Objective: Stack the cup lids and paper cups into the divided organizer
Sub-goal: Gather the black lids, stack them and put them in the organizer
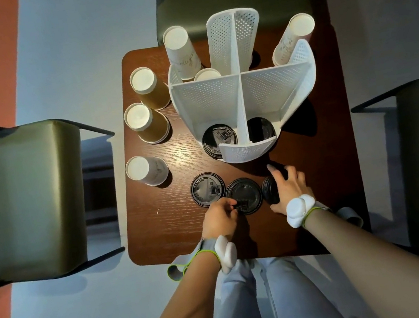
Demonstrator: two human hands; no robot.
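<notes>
lid-loading is in hand: the left hand (pixel 222 216) pinches the near edge of the middle lid (pixel 244 194) on the table (pixel 158 223), while the right hand (pixel 289 187) curls its fingers round the right lid (pixel 269 190). next, lift each and lower it flat into the organizer (pixel 245 97), whose front compartments already hold lids.

Black lids (pixel 208 189), a white perforated organizer (pixel 208 95), tan (pixel 151 92) and white paper cups (pixel 180 51) on a dark wood-grain bench (pixel 158 223).

Six paper cups (pixel 147 88), five black lids (pixel 207 188), one organizer (pixel 242 81), three chairs (pixel 24 201), two hands (pixel 220 219).
</notes>
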